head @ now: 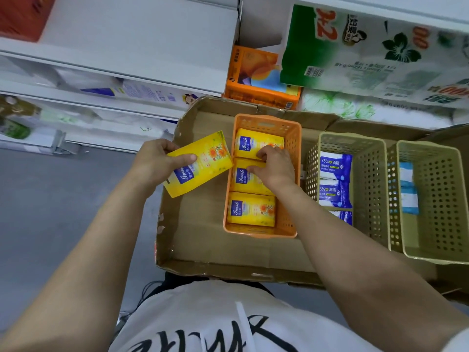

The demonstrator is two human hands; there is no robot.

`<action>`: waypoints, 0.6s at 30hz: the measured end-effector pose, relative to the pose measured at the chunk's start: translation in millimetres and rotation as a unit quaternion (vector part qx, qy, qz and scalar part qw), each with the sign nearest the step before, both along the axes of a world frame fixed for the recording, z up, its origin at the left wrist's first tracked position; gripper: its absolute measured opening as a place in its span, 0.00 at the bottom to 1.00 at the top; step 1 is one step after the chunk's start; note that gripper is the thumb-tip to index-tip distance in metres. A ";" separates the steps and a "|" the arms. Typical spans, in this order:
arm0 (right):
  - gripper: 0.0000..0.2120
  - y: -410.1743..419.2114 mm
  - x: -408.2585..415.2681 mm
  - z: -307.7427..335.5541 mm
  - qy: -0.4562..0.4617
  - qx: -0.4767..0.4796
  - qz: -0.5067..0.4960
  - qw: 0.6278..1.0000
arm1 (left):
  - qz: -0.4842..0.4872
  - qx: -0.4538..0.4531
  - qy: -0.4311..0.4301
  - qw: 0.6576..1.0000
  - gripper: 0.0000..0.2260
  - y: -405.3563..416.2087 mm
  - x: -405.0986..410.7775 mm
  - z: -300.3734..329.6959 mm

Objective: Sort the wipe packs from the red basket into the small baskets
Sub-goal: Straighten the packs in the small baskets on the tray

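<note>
My left hand (pixel 158 161) grips a yellow wipe pack (pixel 203 162) just left of the orange basket (pixel 289 133), thumb across its face. Three yellow packs lie in a row inside that orange basket; the near one (pixel 251 208) is fully visible. My right hand (pixel 275 165) reaches into the basket, and its curled fingers hold the middle yellow pack (pixel 243 177) at its far edge. A beige basket (pixel 370 189) to the right holds blue alcohol wipe packs (pixel 335 168). A second beige basket (pixel 441 199) further right holds light-blue-and-white packs (pixel 407 189). The red basket is out of view.
All three baskets stand in a shallow cardboard tray (pixel 198 247). Beyond it sit an orange tissue box (pixel 256 77) and large tissue bundles (pixel 368 54). White shelves (pixel 132 59) run along the left, with grey floor (pixel 50 199) beneath.
</note>
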State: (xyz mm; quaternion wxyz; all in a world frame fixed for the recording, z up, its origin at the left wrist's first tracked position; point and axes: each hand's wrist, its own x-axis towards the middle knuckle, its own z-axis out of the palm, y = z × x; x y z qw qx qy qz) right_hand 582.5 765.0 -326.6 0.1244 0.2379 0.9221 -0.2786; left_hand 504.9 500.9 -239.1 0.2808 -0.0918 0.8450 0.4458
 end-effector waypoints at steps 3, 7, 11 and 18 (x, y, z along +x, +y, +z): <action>0.20 -5.7 3.7 -5.3 -0.033 0.021 0.018 0.999 | -0.004 -0.001 -0.004 1.000 0.20 -2.0 -2.5 -0.2; 0.19 -11.6 3.4 -8.0 -0.058 0.025 0.030 0.998 | -0.002 0.010 0.006 1.000 0.20 -5.9 -4.4 4.3; 0.16 -3.1 -6.3 18.9 0.026 -0.113 -0.086 0.989 | -0.094 0.033 -0.036 0.994 0.22 4.8 -4.2 14.4; 0.18 18.1 0.2 100.7 -0.065 -0.333 0.096 0.936 | -0.245 0.079 -0.123 0.958 0.16 69.9 4.0 9.7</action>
